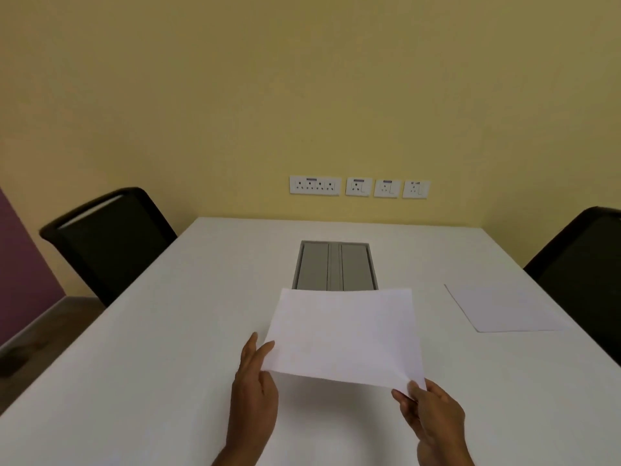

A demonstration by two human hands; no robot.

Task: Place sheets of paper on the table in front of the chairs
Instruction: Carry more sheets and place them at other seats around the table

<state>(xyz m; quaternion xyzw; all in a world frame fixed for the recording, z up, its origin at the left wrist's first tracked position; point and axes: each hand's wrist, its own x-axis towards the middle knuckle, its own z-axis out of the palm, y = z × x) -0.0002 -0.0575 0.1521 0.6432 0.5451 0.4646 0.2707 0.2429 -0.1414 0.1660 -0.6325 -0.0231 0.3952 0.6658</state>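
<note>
A person holds a white sheet of paper [344,334] above the table [161,348], both hands at its near edge. The right hand [433,418] pinches the near right corner between thumb and fingers, at about 5 o'clock; the left hand [255,388] has its grip on the left edge at about 7 o'clock, fingers partly under the page, so how tightly it is closed cannot be told. The held sheet sags slightly along its near edge, which suggests it is light, limp and easily creased, best carried by two corners and lowered flat. A second sheet [507,309] already lies at 2 o'clock before the right chair [584,264]. The left chair [111,240], at 10 o'clock, has no sheet in front of it yet.
</note>
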